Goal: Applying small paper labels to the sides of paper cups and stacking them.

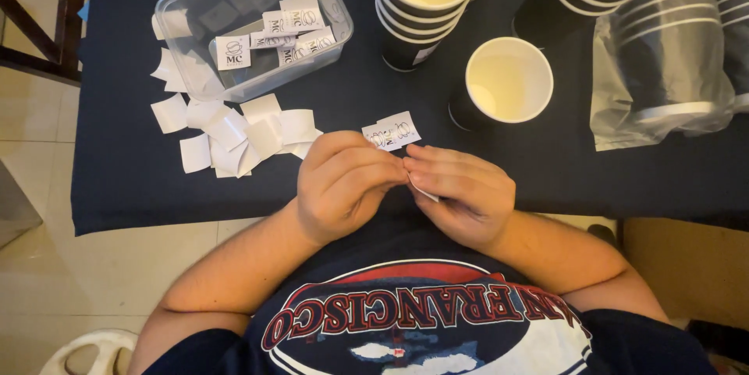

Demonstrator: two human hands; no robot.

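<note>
My left hand [341, 182] and my right hand [463, 193] meet at the near edge of the dark blue table [140, 164], fingertips pinched together on a small white sticker [424, 191] whose corner shows under my right fingers. Two printed white stickers [392, 132] lie on the cloth just beyond my hands. A single black paper cup [507, 81] with a cream inside stands upright past them.
A clear plastic box [253, 24] with printed stickers sits at the back left. A heap of blank white backing papers [230, 131] lies in front of it. Stacks of black cups [425, 0] stand behind, and more cups are in a plastic sleeve [663, 55] at right.
</note>
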